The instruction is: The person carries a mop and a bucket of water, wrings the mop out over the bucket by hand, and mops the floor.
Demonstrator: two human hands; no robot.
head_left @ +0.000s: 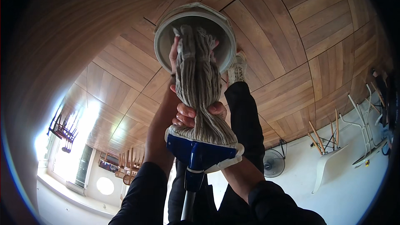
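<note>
A string mop runs up the middle, its grey strands [198,77] hanging from a blue mop head [200,153] with a pale clamp and a metal pole. The loose strand ends lie within the mouth of a pale round bucket [159,50]. My left hand [173,56] grips the strands near their ends, at the bucket; the strands hide most of it. Closer to the mop head, my right hand [186,116] is wrapped round the strand bundle from behind, fingers showing on one side and thumb on the other. Both hands are closed.
Wood-patterned flooring [279,71] surrounds the bucket. My shoe [237,70] is beside the bucket's right side. A fan [274,163] and chairs [331,158] stand at the right. Wooden chairs [127,166] and a bright window [66,162] are at the left.
</note>
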